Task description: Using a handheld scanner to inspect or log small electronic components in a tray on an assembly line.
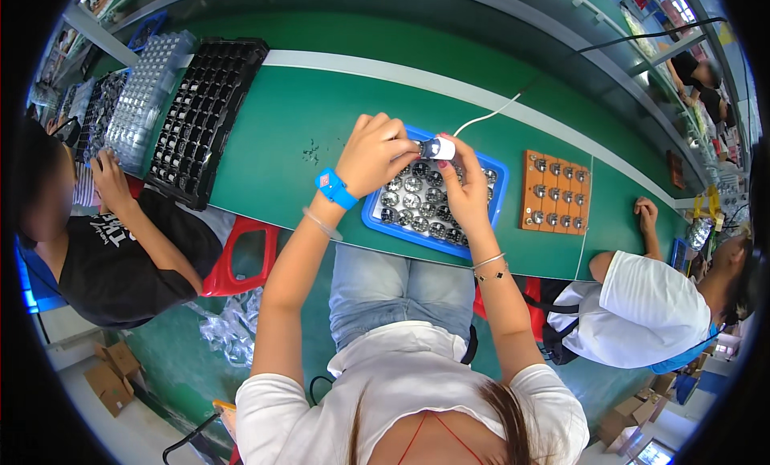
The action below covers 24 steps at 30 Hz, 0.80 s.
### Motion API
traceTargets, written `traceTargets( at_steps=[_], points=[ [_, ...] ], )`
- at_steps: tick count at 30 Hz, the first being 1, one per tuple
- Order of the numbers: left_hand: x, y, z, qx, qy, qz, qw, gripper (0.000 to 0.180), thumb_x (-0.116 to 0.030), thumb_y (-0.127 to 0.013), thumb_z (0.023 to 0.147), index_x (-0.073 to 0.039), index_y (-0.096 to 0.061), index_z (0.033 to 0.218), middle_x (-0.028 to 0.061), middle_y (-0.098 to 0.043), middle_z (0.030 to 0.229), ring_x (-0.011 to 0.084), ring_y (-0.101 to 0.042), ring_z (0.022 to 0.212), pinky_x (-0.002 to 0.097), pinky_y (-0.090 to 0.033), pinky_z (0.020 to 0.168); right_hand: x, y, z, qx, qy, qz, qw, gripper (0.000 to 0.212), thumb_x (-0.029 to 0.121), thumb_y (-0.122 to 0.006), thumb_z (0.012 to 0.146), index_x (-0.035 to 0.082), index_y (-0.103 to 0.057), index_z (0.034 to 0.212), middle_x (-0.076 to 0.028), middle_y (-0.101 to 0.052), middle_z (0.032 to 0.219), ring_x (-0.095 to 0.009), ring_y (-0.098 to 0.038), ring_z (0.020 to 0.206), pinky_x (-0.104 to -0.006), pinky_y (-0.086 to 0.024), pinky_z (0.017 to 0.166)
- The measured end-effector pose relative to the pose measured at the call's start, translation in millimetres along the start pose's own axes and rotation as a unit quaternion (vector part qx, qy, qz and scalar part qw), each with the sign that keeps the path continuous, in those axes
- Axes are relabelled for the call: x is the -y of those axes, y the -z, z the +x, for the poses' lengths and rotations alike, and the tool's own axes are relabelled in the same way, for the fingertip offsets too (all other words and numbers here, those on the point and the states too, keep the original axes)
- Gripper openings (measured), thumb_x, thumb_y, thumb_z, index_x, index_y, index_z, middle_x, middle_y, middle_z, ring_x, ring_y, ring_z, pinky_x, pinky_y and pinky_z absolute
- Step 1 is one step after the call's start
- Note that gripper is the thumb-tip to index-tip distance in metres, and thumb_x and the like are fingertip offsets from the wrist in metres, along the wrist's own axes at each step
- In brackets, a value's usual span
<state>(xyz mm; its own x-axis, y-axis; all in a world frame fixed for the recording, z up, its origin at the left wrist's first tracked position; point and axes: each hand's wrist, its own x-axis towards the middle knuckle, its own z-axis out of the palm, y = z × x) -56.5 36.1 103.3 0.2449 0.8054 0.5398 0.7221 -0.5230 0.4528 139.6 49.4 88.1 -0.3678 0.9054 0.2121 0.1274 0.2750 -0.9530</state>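
Above a blue tray [501, 188], my two hands meet at a small black-and-white cylindrical part [437, 149]. My left hand [375, 154] pinches its dark end between thumb and fingers. Closed around the white end is my right hand [465, 184]. A white cable [489, 116] runs from beside this part toward the back right; whether it joins the part, I cannot tell. In the tray, below my hands, sit several round, shiny metallic pieces [411, 200], some of them covered by my fingers and wrists.
An orange block [527, 188] with rows of metal fittings lies right of the tray. Black [204, 112] and clear [152, 96] moulded trays stand at the left. Dark scraps [311, 152] dot the green table [281, 104]. People [120, 248] sit close on both sides.
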Motion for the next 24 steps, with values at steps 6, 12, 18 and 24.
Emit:
traceTargets(
  at_steps=[6,12,18,24],
  points=[
    [0.9,3.8,-1.1,0.031,0.006,0.034,0.999,0.009,-0.018,-0.073,0.074,-0.014,-0.068,0.081,-0.0019,-0.053,0.076,0.0189,-0.05,0.078,0.0334,-0.035,0.074,-1.2,-0.9,-3.9,-0.019,-0.003,0.033,0.999,0.033,0.008,-0.054,0.094,0.001,-0.05,0.127,-0.011,-0.057,0.123,-0.018,-0.054,0.114,-0.0311,-0.042,0.098],
    [16.5,-8.1,-13.4,0.089,0.068,0.075,0.991,0.029,-0.02,-0.072,0.076,-0.012,-0.067,0.104,0.005,-0.057,0.1,0.0245,-0.053,0.097,0.0378,-0.039,0.085,1.2,30.3,-12.2,-0.198,0.059,0.118,0.971,0.036,0.013,-0.048,0.099,0.004,-0.039,0.133,-0.016,-0.055,0.127,-0.022,-0.05,0.121,-0.0353,-0.039,0.103],
    [-43.9,2.1,-43.8,0.099,0.121,-0.042,0.987,0.088,-0.033,-0.081,0.065,-0.012,-0.04,0.14,0.0234,-0.027,0.148,0.0437,-0.031,0.134,0.0494,-0.028,0.109,-28.1,120.6,-50.0,-0.44,0.054,-0.035,0.896,0.042,0.022,-0.04,0.102,0.003,-0.028,0.138,-0.017,-0.044,0.133,-0.024,-0.047,0.122,-0.0371,-0.039,0.102],
    [-57.2,-26.5,-71.6,0.129,0.119,0.07,0.982,0.099,-0.028,-0.087,0.056,-0.011,-0.039,0.141,0.0264,-0.022,0.15,0.0474,-0.025,0.136,0.0522,-0.026,0.11,-64.9,190.0,-78.8,-0.542,0.004,-0.173,0.822,0.039,0.02,-0.04,0.102,0.002,-0.029,0.135,-0.018,-0.045,0.128,-0.025,-0.047,0.116,-0.0372,-0.037,0.099]
  ],
)
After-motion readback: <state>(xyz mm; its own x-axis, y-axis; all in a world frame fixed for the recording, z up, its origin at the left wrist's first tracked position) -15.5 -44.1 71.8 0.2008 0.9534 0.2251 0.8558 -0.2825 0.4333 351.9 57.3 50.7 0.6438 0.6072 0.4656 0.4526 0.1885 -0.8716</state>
